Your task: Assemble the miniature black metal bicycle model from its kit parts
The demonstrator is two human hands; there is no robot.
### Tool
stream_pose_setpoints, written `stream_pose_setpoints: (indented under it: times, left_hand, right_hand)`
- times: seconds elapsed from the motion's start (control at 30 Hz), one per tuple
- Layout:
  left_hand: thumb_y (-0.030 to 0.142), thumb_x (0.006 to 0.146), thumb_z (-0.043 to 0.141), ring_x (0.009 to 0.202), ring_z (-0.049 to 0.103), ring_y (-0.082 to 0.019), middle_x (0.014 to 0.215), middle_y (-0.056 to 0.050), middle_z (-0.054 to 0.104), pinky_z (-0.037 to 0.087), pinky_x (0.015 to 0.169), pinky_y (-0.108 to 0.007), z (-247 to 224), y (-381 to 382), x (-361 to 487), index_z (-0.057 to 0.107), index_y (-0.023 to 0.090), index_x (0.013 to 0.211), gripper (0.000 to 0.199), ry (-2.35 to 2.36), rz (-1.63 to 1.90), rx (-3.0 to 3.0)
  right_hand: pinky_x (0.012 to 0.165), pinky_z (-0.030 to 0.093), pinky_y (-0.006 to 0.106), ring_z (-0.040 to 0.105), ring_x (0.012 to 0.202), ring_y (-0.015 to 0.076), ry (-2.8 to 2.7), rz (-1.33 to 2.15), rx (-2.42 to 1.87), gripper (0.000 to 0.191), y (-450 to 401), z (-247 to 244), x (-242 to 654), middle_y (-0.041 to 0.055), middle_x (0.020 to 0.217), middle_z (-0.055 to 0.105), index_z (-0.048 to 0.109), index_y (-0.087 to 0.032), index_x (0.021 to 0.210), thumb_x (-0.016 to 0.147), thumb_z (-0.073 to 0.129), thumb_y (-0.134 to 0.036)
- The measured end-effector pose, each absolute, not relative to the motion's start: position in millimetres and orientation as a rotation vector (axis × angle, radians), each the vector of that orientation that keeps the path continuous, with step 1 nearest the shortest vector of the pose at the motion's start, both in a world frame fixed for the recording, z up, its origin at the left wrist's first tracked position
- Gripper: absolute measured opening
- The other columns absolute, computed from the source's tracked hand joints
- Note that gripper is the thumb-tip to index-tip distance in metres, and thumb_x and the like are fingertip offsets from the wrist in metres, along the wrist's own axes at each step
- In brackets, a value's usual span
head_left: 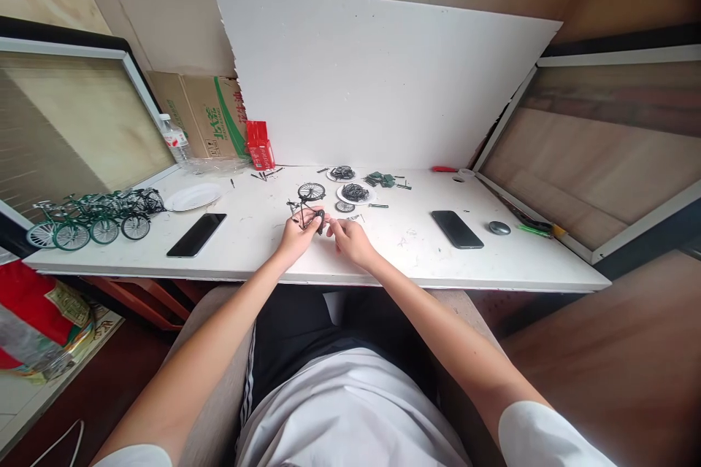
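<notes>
My left hand is closed around a small black model bicycle frame near the table's front edge. One spoked wheel shows at the frame's far end, and a dark part sticks out by my thumb. Close on the right, my right hand has its thumb and fingertips pinched together beside that dark part; what they hold is too small to make out. A loose wheel lies just beyond my hands. Behind it, black parts are heaped on a white plate.
Finished-looking model bicycles stand at the left, near a white plate and a phone. Green pieces lie at the back. On the right are another phone and a round grey object. A white board stands behind.
</notes>
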State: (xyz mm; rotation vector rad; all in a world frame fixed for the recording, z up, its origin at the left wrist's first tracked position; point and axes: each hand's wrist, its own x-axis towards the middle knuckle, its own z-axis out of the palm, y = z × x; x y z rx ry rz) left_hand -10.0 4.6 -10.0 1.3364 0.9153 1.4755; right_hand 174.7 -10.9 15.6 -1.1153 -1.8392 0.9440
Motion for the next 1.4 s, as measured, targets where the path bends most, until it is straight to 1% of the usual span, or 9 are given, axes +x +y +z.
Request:
stream_pose_setpoints:
  times: [0.1, 0.2, 0.33, 0.47, 0.57, 0.77, 0.93, 1.23, 1.4]
  left_hand:
    - [0.057, 0.084, 0.088, 0.113, 0.079, -0.032, 0.122, -0.019, 0.082, 0.058, 0.108, -0.051, -12, 8, -13, 0.069, 0.013, 0.131, 0.067, 0.927, 1.437, 1.278]
    - [0.057, 0.084, 0.088, 0.115, 0.079, -0.032, 0.121, -0.019, 0.082, 0.057, 0.112, -0.052, -18, 13, -16, 0.069, 0.014, 0.129, 0.065, 0.923, 1.480, 1.312]
    - [0.060, 0.084, 0.086, 0.118, 0.078, -0.030, 0.124, -0.018, 0.081, 0.055, 0.115, -0.049, -25, 21, -20, 0.072, 0.016, 0.124, 0.060, 0.978, 1.542, 1.395]
    - [0.072, 0.091, 0.074, 0.100, 0.082, -0.029, 0.112, -0.017, 0.083, 0.062, 0.099, -0.045, -28, 25, -23, 0.075, 0.014, 0.116, 0.063, 1.032, 1.515, 1.370]
    - [0.078, 0.094, 0.065, 0.089, 0.082, -0.029, 0.105, -0.017, 0.083, 0.064, 0.088, -0.043, -27, 25, -25, 0.075, 0.013, 0.117, 0.070, 1.062, 1.483, 1.331]
    - [0.068, 0.093, 0.071, 0.090, 0.082, -0.028, 0.111, -0.018, 0.083, 0.064, 0.090, -0.043, -27, 24, -23, 0.075, 0.012, 0.119, 0.061, 1.063, 1.478, 1.347]
    - [0.059, 0.096, 0.070, 0.092, 0.082, -0.027, 0.116, -0.017, 0.082, 0.064, 0.092, -0.043, -30, 25, -22, 0.075, 0.013, 0.119, 0.051, 1.072, 1.485, 1.391]
    - [0.042, 0.096, 0.072, 0.105, 0.080, -0.027, 0.116, -0.015, 0.081, 0.063, 0.104, -0.047, -26, 17, -18, 0.077, 0.015, 0.115, 0.034, 1.080, 1.463, 1.424]
    - [0.040, 0.095, 0.073, 0.099, 0.080, -0.025, 0.113, -0.014, 0.081, 0.064, 0.103, -0.046, -24, 16, -18, 0.077, 0.015, 0.114, 0.032, 1.087, 1.454, 1.428]
  right_hand:
    - [0.068, 0.044, 0.031, 0.057, 0.057, 0.0182, -1.847, 0.907, -1.119, 0.056, -9, 12, 175, -0.0021, 0.054, 0.057, 0.068, -0.020, 0.084, 0.109, 0.043, -0.064]
    - [0.068, 0.042, 0.032, 0.057, 0.060, 0.0187, -1.860, 0.864, -1.116, 0.053, -6, 11, 178, -0.0015, 0.057, 0.058, 0.070, -0.020, 0.085, 0.109, 0.044, -0.060]
    - [0.065, 0.040, 0.032, 0.055, 0.059, 0.0184, -1.870, 0.815, -1.100, 0.054, 2, 14, 187, -0.0012, 0.059, 0.057, 0.072, -0.020, 0.086, 0.108, 0.045, -0.061]
    - [0.068, 0.045, 0.033, 0.055, 0.060, 0.0194, -1.849, 0.793, -1.087, 0.059, 8, 10, 192, -0.0018, 0.057, 0.054, 0.072, -0.020, 0.090, 0.109, 0.040, -0.065]
    - [0.067, 0.044, 0.033, 0.054, 0.060, 0.0199, -1.841, 0.762, -1.089, 0.060, 9, 4, 190, -0.0011, 0.057, 0.055, 0.072, -0.019, 0.090, 0.109, 0.039, -0.066]
    - [0.071, 0.041, 0.031, 0.057, 0.069, 0.0179, -1.916, 0.718, -1.030, 0.052, 6, -1, 185, 0.0037, 0.079, 0.072, 0.075, -0.019, 0.088, 0.109, 0.046, -0.057]
    - [0.071, 0.041, 0.031, 0.056, 0.067, 0.0178, -1.922, 0.690, -1.048, 0.052, 8, -2, 185, 0.0028, 0.075, 0.071, 0.075, -0.018, 0.089, 0.110, 0.044, -0.055]
    - [0.075, 0.044, 0.031, 0.067, 0.085, 0.0223, -1.925, 0.634, -1.074, 0.048, 11, -4, 185, 0.0079, 0.094, 0.081, 0.076, -0.020, 0.092, 0.110, 0.045, -0.051]
    - [0.076, 0.045, 0.032, 0.068, 0.085, 0.0225, -1.946, 0.619, -1.080, 0.046, 10, -4, 184, 0.0082, 0.093, 0.081, 0.076, -0.020, 0.091, 0.110, 0.045, -0.049]
